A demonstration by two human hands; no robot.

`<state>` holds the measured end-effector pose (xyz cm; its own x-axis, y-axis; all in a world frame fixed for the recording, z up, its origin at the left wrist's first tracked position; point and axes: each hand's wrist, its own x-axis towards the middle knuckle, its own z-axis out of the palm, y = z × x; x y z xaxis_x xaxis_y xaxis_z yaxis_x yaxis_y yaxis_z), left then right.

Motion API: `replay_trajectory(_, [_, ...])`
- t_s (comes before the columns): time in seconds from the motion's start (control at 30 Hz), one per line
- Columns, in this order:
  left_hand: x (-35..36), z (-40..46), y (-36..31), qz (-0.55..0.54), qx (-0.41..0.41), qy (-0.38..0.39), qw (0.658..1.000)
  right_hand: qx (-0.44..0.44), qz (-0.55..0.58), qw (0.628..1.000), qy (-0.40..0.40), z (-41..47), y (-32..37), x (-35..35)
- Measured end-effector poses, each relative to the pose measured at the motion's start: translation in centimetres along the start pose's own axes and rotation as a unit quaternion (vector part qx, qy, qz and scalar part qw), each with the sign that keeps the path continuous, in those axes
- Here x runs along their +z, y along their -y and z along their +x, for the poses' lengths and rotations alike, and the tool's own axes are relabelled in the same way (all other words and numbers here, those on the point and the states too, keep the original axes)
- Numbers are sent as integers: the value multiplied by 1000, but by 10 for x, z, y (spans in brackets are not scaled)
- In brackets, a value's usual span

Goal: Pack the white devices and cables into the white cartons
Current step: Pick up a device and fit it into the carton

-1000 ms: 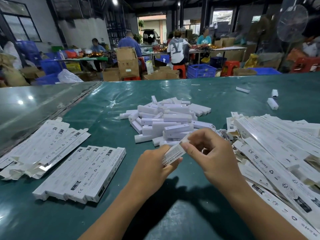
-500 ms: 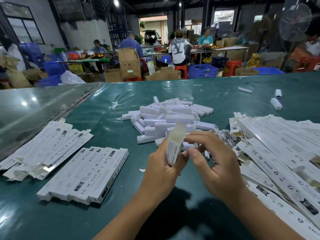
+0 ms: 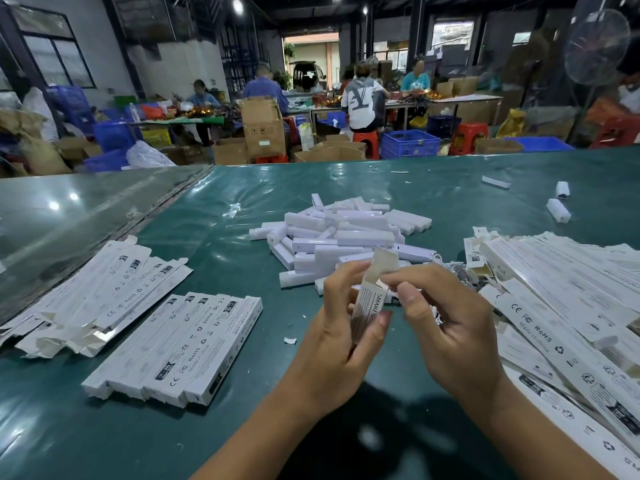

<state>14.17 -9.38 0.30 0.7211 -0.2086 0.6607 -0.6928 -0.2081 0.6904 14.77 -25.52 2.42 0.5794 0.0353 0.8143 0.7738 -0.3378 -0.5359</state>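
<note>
While left hand (image 3: 341, 344) grips one carton (image 3: 369, 306), right hand (image 3: 450, 327) pinches its flap; three stray devices (image 3: 558, 210) far right.

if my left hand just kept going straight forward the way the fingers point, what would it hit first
Probably the pile of white devices. Your left hand points up and away from you, holding the upright carton, and the pile's near edge lies just beyond the fingertips. Depth is hard to judge from one view.

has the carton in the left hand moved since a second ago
Yes. The carton has swung from lying low across both hands to standing nearly upright, its open flap now overlapping the near edge of the device pile.
</note>
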Motion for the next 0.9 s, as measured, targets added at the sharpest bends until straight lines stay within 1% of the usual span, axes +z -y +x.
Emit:
replay_trajectory(0.07, [-2, 2, -1, 27, 13, -3, 1000, 51, 48, 998, -7, 2, 3, 1])
replay_trajectory(0.17, [-3, 4, -6, 63, 45, 13, 997, 131, 123, 983, -29, 5, 8, 1])
replay_trajectory(0.3, [-1, 6, -9, 78, 79, 15, 994, 182, 183, 965, -36, 11, 13, -3])
replay_trajectory(0.37, [-1, 5, -8, 77, 68, 6, 995, 189, 198, 962, -20, 12, 13, -4])
replay_trajectory(0.43, [0, 3, -9, 56, 18, -12, 998, 180, 195, 964, -7, 13, 14, -4])
replay_trajectory(0.47, [0, 2, -8, 50, -5, -14, 999, 184, 202, 962, -17, 13, 14, -4])
replay_trajectory(0.5, [1, 2, -7, 57, -10, -16, 998, 200, 219, 954, -32, 13, 14, -4])
replay_trajectory(0.57, [1, 1, -6, 85, 6, -12, 996, 229, 246, 941, -51, 14, 14, -5])
replay_trajectory(0.67, [1, 2, -7, 88, 26, -6, 996, 208, 208, 956, -12, 12, 13, -5])
replay_trajectory(0.77, [1, 3, -9, 39, 0, -22, 999, 183, 180, 966, 19, 12, 14, -6])
replay_trajectory(0.83, [1, 3, -8, 26, 1, -28, 999, 158, 158, 974, 39, 13, 14, -7])
replay_trajectory(0.9, [-1, 4, -9, 20, 6, -32, 999, 120, 99, 986, 56, 12, 14, -10])
